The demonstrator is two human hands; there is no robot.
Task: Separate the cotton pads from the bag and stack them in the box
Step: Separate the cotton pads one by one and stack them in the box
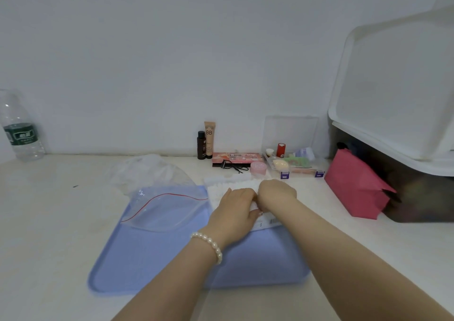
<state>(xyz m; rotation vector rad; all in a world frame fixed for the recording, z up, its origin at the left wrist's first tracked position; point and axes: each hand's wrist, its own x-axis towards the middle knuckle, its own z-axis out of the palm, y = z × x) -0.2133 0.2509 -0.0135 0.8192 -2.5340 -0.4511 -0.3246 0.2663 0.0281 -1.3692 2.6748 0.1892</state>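
Left hand and right hand both grip cotton pads over blue tray; zip bag alongside.

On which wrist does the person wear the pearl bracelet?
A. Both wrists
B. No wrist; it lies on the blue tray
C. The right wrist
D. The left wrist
D. The pearl bracelet circles the wrist just behind the left hand, while the arm behind the right hand is bare; both hands rest on the white cotton pads over the blue tray.
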